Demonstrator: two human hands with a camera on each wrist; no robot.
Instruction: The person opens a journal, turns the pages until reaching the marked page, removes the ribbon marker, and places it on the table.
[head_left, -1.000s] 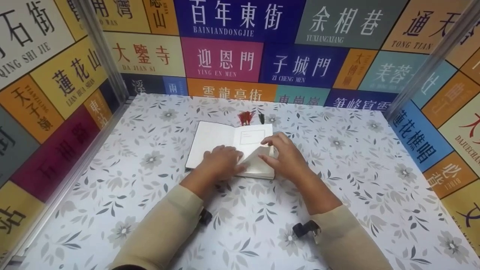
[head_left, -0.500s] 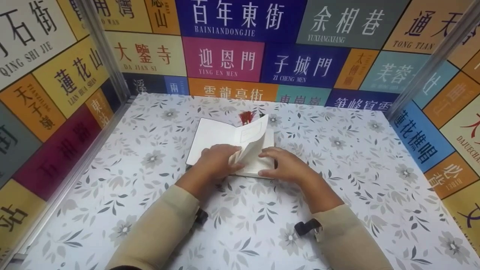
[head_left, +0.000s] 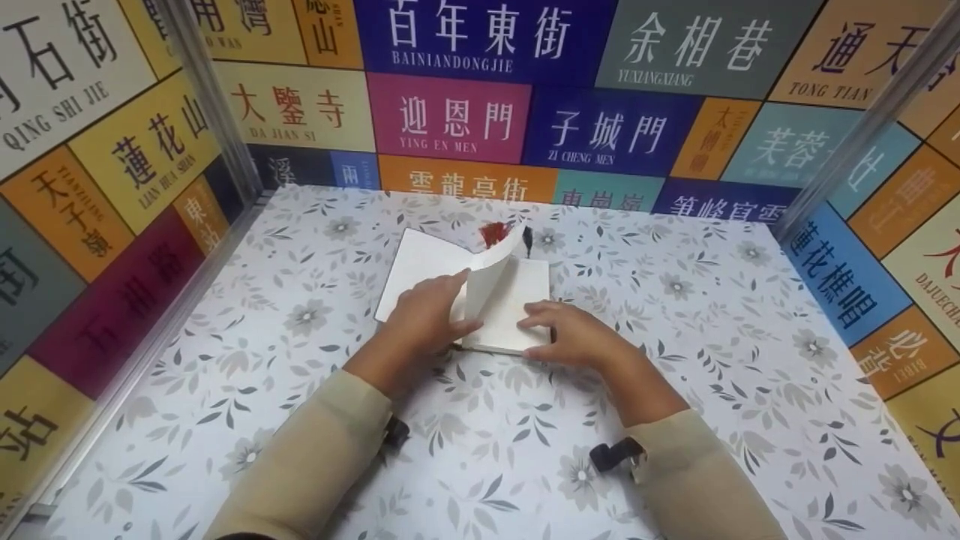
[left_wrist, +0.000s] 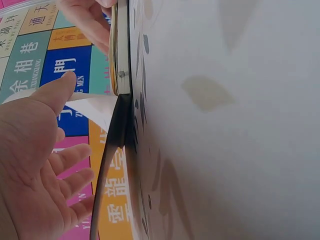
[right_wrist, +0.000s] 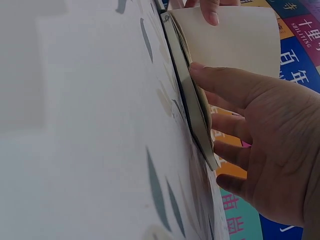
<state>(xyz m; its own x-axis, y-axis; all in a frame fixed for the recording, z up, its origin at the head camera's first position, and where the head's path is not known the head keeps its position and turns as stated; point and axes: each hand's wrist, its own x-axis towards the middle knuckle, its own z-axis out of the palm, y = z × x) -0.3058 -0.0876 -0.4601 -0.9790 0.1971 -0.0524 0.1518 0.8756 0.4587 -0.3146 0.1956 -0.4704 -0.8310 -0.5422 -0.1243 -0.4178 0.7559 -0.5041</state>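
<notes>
A small notebook [head_left: 523, 289] lies spread on the table, its left cover [head_left: 427, 262] tilted up off the surface in the left wrist view. My left hand [head_left: 424, 319] pinches a raised page [right_wrist: 235, 40] near the spine, thumb on one face and fingers behind it. The page stands up and curls at its top. At the notebook's right edge, my right hand [head_left: 574, 334] rests with thumb and fingers spread apart. Its thumb [right_wrist: 220, 77] touches the edge of the page block. A red tassel [head_left: 492, 234] and a dark tassel [head_left: 528, 240] stick out beyond the notebook's far edge.
Leaf-and-flower cloth covers the table [head_left: 480, 435]. Panels with coloured Chinese signs [head_left: 450, 116] enclose the back and both sides, with clear corner posts [head_left: 217, 105] between them. Each wrist carries a dark strap piece [head_left: 615, 455].
The right hand has let go of the page and dropped to the notebook's right edge. The page has swung up and leftward into the left hand, which has shifted slightly left.
</notes>
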